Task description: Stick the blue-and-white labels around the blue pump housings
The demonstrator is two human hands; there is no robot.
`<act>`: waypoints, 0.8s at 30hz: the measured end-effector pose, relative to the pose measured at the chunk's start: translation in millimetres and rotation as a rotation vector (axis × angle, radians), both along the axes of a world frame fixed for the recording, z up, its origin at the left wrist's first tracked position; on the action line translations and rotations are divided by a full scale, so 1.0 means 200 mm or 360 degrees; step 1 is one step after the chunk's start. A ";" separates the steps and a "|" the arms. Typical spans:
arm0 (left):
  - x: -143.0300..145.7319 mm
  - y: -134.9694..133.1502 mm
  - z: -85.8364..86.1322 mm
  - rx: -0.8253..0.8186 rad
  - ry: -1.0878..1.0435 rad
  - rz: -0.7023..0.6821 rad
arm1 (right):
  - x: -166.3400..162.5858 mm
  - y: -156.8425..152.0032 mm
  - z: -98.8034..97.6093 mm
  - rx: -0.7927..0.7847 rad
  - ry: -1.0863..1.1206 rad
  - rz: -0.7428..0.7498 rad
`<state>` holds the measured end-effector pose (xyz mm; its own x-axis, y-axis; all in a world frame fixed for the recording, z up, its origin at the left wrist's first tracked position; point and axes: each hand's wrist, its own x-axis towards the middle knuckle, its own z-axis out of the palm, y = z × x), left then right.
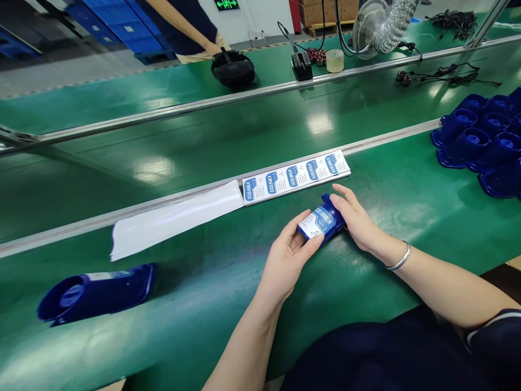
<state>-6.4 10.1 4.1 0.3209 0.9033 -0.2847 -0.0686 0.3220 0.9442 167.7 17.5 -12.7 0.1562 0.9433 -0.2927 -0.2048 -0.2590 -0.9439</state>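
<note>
Between my two hands is a blue plastic housing (337, 213) with a white-and-blue label (318, 221) on its upper face. My left hand (290, 252) grips its lower left end, the thumb lying on the label's edge. At the other end my right hand (356, 220) is closed on the housing, thumb on top and index finger stretched out. Just beyond them lies a stack of printed label sheets (297, 176), with a blank white backing strip (179, 221) to its left. Another blue housing (97, 293) rests on its side at the left, slightly blurred.
Several blue housings (472, 142) stand grouped at the right. A metal rail (163, 115) crosses behind the green bench. Beyond it are a black bag-like object (233, 68), a tape roll (335, 61), cables (448, 76) and a foil duct (393, 32). Another person's arm (183, 21) reaches to the black object.
</note>
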 end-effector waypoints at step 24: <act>-0.27 0.04 0.10 0.0994 0.1794 0.0418 | 0.03 0.02 -0.17 0.0292 0.0023 0.0111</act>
